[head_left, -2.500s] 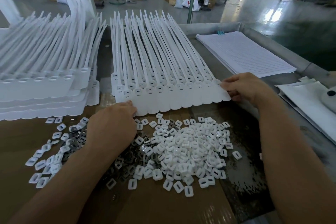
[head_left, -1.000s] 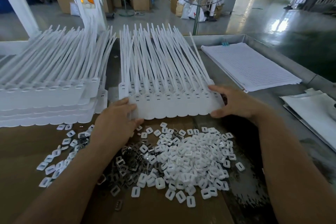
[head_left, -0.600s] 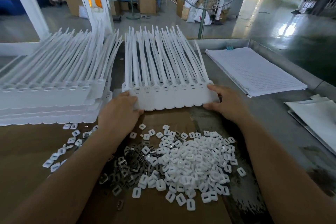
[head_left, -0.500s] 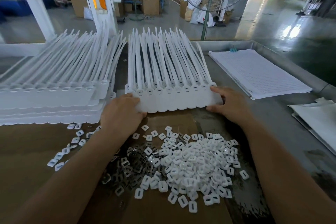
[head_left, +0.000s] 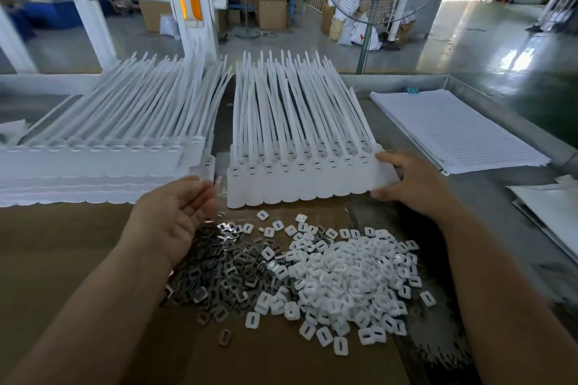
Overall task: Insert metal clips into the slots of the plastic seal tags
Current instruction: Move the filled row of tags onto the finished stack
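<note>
Head view: left hand (head_left: 175,216) is palm-up, fingers loosely open, empty, over the left edge of the metal clips (head_left: 219,272) heap. Right hand (head_left: 413,184) is flat, fingers straight, against the right end of the seal tags (head_left: 300,172) row on the counter (head_left: 500,197). White plastic caps (head_left: 350,278) are heaped touching the clips; a paper stack (head_left: 453,131) lies far right.

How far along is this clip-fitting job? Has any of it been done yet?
Barely begun, it seems. Done: a strip of seal tags lies ready, slots facing up. In hand: the right hand steadies its right end; the left hand hovers open, palm up, over the metal clips. Left: no clip shows in any slot, so seemingly every tag awaits one.
</note>
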### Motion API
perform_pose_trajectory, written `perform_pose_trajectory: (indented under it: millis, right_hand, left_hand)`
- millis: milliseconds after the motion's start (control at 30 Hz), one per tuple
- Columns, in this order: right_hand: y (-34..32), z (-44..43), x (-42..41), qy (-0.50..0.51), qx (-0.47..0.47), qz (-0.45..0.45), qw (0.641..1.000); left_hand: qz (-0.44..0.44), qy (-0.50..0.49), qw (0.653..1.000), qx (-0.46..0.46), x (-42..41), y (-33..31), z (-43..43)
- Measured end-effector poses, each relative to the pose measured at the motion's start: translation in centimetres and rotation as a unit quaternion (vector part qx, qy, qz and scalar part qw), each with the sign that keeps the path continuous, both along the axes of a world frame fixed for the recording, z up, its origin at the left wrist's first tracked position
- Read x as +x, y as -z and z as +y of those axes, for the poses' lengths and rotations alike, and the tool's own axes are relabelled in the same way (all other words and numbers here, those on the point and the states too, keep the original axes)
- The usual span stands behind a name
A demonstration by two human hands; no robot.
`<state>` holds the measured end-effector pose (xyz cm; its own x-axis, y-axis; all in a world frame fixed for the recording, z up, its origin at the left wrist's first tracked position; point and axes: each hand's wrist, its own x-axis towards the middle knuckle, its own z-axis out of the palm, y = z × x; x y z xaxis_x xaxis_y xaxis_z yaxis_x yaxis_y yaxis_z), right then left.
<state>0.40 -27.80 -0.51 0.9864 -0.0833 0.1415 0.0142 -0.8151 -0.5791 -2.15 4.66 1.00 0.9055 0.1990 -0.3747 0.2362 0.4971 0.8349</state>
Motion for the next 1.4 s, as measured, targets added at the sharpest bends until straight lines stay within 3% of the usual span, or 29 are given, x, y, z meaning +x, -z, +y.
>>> perform_pose_trajectory:
  millis: [233,500,700,833,1000,1133,1267,1400]
  right_hand:
    - [-0.3,-0.1,-0.7,-0.024,0.011,0.051,0.998]
    - [-1.2,-1.0,-1.3,-0.034,0.145,0.089,0.985]
    - [-1.2,-1.1,-1.0,0.045,0.178,-0.030,0.983]
    - [-1.9,0.1,-1.0,0.033,0.226,-0.080,0.970]
    - [-3.0,3.1,-1.9,-0.056,0.273,-0.071,0.958]
    - [-3.5,5.5,-2.7,-0.126,0.291,-0.027,0.948]
    - [-3.4,7.2,-3.1,-0.156,0.361,0.013,0.919]
    - [-3.0,7.6,-2.7,-0.150,0.374,-0.013,0.915]
  left_hand:
    - [-0.020,-0.014,0.999,-0.040,0.5,-0.7,1.7]
    - [-0.043,-0.055,0.989,-0.131,2.4,-2.4,3.8]
    - [-0.119,-0.044,0.989,-0.080,1.9,-3.5,2.9]
    - [-0.181,-0.027,0.982,-0.057,0.6,-3.2,0.1]
    - [-0.201,0.057,0.975,-0.070,-1.1,-3.4,-4.5]
    - [-0.197,0.095,0.975,-0.030,-1.9,-2.8,-7.9]
    - [-0.166,0.131,0.977,0.031,-2.3,-1.5,-10.3]
    - [-0.133,0.161,0.976,0.055,-2.1,-0.8,-11.0]
